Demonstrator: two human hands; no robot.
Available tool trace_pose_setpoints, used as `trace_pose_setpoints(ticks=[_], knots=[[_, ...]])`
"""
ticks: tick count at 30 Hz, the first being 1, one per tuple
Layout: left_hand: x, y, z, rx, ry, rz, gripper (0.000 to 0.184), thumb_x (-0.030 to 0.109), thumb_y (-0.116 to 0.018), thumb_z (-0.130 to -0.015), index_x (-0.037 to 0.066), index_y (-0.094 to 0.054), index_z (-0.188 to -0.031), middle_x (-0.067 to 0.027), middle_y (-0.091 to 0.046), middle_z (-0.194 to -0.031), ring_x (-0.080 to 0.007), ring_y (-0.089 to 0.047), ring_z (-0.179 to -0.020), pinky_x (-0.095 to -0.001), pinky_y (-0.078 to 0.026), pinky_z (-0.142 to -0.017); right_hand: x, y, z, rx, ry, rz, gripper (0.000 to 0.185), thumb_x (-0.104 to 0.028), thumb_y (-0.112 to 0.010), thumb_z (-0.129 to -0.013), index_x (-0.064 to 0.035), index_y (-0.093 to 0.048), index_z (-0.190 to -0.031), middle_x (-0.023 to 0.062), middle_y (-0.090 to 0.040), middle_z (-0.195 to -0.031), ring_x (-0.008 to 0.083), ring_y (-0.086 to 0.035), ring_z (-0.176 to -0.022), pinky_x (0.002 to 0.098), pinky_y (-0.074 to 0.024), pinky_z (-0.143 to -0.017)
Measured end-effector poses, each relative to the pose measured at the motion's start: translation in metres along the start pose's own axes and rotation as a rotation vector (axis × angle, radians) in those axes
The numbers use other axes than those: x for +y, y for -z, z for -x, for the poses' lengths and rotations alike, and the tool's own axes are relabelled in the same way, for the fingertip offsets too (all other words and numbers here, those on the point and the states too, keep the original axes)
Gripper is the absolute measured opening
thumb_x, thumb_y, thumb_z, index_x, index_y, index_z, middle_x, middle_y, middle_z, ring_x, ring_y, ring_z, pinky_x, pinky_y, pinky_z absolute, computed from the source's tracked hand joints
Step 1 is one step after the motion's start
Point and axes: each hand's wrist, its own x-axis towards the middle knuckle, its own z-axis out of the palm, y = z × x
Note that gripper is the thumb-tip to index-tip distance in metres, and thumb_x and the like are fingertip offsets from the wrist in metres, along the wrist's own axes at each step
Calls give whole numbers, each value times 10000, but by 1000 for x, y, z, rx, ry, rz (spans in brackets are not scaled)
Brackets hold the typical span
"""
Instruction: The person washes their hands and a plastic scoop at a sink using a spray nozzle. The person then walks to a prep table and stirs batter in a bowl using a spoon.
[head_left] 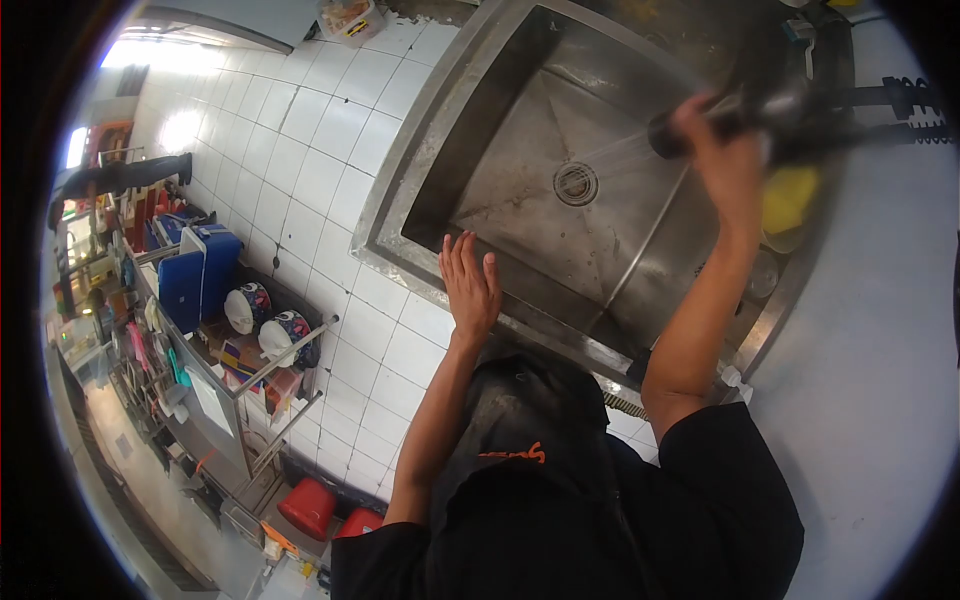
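Note:
Wrapped round a dark spray nozzle [690,128] at the sink's right side is my right hand [715,150], somewhat blurred. Water sprays from the nozzle leftward over the basin, toward the round drain [576,184]. My left hand [470,285] is at the near left rim of the steel sink [400,205], with its fingers extended and nothing in them. Whether it touches the rim I cannot tell. A yellow object [788,200] lies just right of my right wrist.
A steel rack [262,375] with blue cases [205,270] stands on the left. Red buckets [307,508] are on the lower left floor. A plastic container [350,20] sits beyond the sink. A pale wall [870,350] bounds the right side.

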Motion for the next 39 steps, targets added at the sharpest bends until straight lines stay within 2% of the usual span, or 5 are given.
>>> trace_pose_setpoints(ticks=[12, 27, 39], knots=[[-2, 0, 1, 45, -1, 81, 407, 245, -394, -1029, -7, -439, -1346, -203, -462, -1367, -410, -310, -1381, -514, -210, -1142, -12, -7, 10, -41, -37, -131, 244, -263, -724, -853, -39, -675, -935, 19, -646, -771, 93, -605, -680, 245, -487, -576], [-3, -2, 1, 42, 2, 99, 406, 246, -409, -1028, -17, -438, -1335, -210, -470, -1343, -415, -337, -1357, -529, -224, -1134, -22, -23, 12, -114, 5, -369, 220, -225, -731, -850, -35, -652, -928, 20, -625, -692, 70, -553, -531, 201, -383, -448], [-2, -2, 1, 46, -2, 80, 391, 228, -428, -1023, -32, -451, -1315, -215, -490, -1320, -420, -355, -1341, -521, -244, -1126, -25, -24, 13, -98, 0, -359, 231, -237, -731, -852, -31, -655, -925, 21, -626, -684, 68, -556, -530, 199, -387, -450]])
